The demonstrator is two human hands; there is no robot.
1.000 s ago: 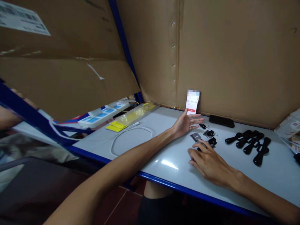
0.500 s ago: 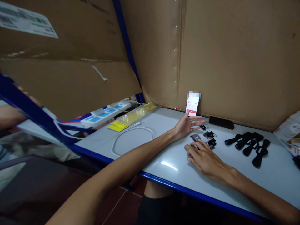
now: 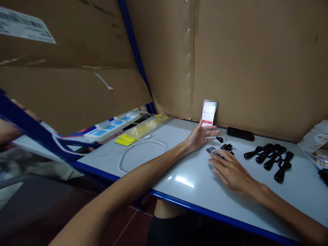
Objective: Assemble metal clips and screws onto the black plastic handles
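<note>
My left hand (image 3: 201, 135) lies open on the white table (image 3: 179, 164), fingers stretched toward a phone (image 3: 208, 114) that leans against the cardboard wall and shows a timer. My right hand (image 3: 229, 169) rests flat with fingers spread, its fingertips over a small grey metal plate (image 3: 211, 150). Beyond the fingers lie a few small black and metal parts (image 3: 227, 147). Neither hand holds anything.
Several black plastic handles (image 3: 271, 159) lie to the right. A black bar (image 3: 240, 133) sits by the wall. At the left are a white cable (image 3: 139, 150), a yellow packet (image 3: 142, 130) and a power strip (image 3: 112, 126). A plastic bag (image 3: 316, 141) sits far right.
My right hand has slid slightly forward and flattened over the grey plate. My left hand has barely moved. The view shifted a little.
</note>
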